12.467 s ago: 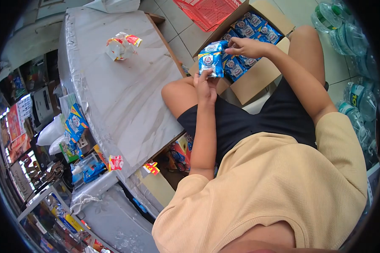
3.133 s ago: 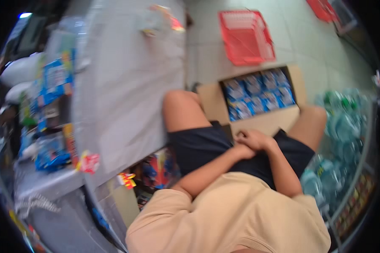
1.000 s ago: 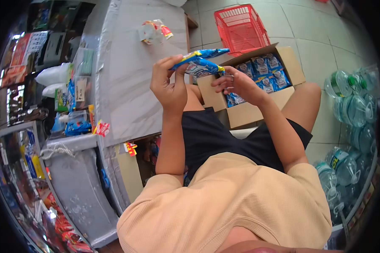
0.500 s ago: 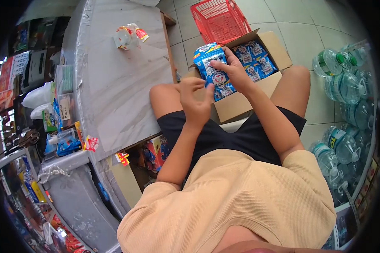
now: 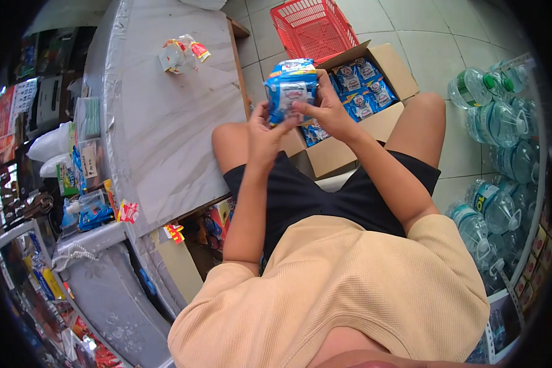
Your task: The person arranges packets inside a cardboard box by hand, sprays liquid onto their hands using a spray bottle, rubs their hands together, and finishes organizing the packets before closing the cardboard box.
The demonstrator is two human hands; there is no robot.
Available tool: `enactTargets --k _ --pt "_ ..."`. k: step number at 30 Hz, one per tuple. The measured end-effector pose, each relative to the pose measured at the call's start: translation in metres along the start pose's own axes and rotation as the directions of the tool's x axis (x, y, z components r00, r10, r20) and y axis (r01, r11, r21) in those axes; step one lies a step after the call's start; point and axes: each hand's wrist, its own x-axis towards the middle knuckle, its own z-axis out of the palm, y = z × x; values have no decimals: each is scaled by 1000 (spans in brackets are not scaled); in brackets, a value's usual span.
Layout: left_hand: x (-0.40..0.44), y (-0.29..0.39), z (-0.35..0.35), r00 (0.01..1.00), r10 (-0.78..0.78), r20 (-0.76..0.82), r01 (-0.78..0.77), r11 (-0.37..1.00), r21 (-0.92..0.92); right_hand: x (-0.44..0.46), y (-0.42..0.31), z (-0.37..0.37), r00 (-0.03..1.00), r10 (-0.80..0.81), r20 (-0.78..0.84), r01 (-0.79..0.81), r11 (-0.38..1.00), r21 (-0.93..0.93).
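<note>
Hands: left hand [image 5: 264, 140] and right hand [image 5: 337, 118], fingers clasping blue packets [image 5: 291, 92] near the open box [image 5: 330, 161].
Packets: a loosened pinch could spill them (apparently stacked, though blurred).

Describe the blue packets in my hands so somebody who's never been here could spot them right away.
Start at the open cardboard box, just this side of the red plastic basket. By the box's left edge, your left hand and right hand hold a bunch of blue sachets. They're the ones held up; the similar boxed sachets lie inside the box.
</note>
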Motion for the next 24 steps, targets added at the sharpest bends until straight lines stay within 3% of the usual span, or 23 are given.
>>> enactTargets --k 2,3,6,10,11,15,16,18,20,24 --pt "-2 39 -3 995 18 -96 0 983 184 -5 8 7 999 5 -33 -5 1000 23" --pt "11 23 -25 993 97 -59 -100 994 -42 -9 15 11 998 9 -60 -6 999 49" --pt "19 40 -67 953 277 -125 -290 952 -99 -14 35 16 993 11 -118 2 995 104" --pt "15 73 -82 908 392 -147 -414 893 -177 -18 60 13 872 121 -474 -187 978 -94" --pt "16 70 -81 910 387 -147 -409 895 -178 -18 57 14 870 125 -477 -192 977 -93" --pt "18 46 -65 906 350 -238 -376 924 -74 -11 31 12 994 5 -109 -24 985 -170" --pt "18 40 -61 907 347 -237 -374 924 -77 -11 26 12 994 7 -112 -26 985 -172" --pt "19 27 -53 932 285 -224 -300 953 -38 -10 16 13 969 246 29 -233 944 -234" --pt "18 18 -52 951 220 -218 -223 975 9 -13 12 16 865 477 155 -414 854 -315" --pt "27 18 -68 902 258 -346 -282 959 -20 -19 18 17 841 477 256 -338 832 -439"
